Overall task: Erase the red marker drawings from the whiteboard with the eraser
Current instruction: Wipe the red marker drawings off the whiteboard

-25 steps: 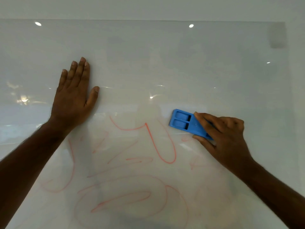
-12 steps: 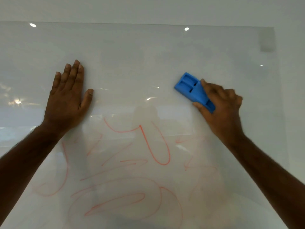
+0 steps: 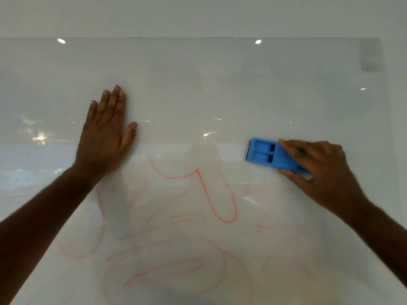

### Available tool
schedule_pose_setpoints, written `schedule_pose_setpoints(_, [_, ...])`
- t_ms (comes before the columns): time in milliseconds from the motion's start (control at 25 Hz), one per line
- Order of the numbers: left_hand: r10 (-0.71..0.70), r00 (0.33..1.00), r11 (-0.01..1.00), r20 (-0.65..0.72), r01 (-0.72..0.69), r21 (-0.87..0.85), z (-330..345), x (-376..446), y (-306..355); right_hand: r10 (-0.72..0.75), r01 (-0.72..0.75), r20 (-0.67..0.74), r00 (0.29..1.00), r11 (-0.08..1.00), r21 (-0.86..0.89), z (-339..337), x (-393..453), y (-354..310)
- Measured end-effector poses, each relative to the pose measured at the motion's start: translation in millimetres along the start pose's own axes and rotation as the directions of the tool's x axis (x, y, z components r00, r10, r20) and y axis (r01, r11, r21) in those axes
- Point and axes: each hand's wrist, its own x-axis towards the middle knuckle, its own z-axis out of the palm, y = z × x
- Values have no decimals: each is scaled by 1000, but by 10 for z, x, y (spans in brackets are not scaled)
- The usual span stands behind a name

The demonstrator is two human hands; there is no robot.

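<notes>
A glossy whiteboard (image 3: 198,89) fills the view. Red marker drawings (image 3: 211,194) loop across its lower half, brightest in the middle and faded to smears at the lower right. My right hand (image 3: 319,172) grips a blue eraser (image 3: 268,156) pressed flat on the board, right of and slightly above the brightest red curve. My left hand (image 3: 105,133) lies flat on the board with fingers together, up and to the left of the drawings, holding nothing.
The board's top edge (image 3: 198,38) and right edge (image 3: 384,106) meet a plain white wall. A grey smudge (image 3: 371,60) sits in the top right corner. Ceiling lights reflect on the glossy surface.
My right hand has swept the eraser up and to the right, then back down to the board's right side. My left hand has stayed flat in place.
</notes>
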Motion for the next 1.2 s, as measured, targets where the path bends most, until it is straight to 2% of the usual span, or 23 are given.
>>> schedule_pose_setpoints(120, [4, 1000, 1000, 4, -4, -1, 6, 5, -1, 127, -126, -34, 991, 991, 52, 47, 357, -53])
schedule_pose_setpoints(240, [2, 1000, 1000, 5, -2, -2, -4, -8, 6, 142, -134, -65, 988, 984, 119, 139, 626, -504])
schedule_pose_setpoints(400, [1, 1000, 1000, 12, -1, -8, -16, -4, 11, -28, 30, -19, 999, 993, 114, 233, 360, -1131])
schedule_pose_setpoints(600, [9, 1000, 1000, 6, -9, -1, -6, -22, -6, -157, 158, -10, 988, 987, 40, 167, -93, -962])
schedule_pose_setpoints(680, [7, 1000, 1000, -1, -7, 1, 4, -22, -9, -110, 111, -29, 993, 994, 21, 133, -70, -772])
schedule_pose_setpoints(800, [3, 1000, 1000, -6, -3, 4, 8, -28, -5, 43, -39, -62, 997, 998, 59, 124, 170, -600])
schedule_pose_setpoints(920, [2, 1000, 1000, -5, -2, -4, -5, -35, -2, 109, -100, -95, 990, 991, 88, 213, 488, -738])
schedule_pose_setpoints(1040, [-1, 1000, 1000, -1, 1, -10, -20, -37, -3, 57, -46, -128, 990, 995, 87, 302, 658, -1136])
schedule_pose_setpoints(1200, [9, 1000, 1000, 2, -9, -23, -31, -39, -10, -92, 97, -95, 991, 994, 49, 360, 322, -1546])
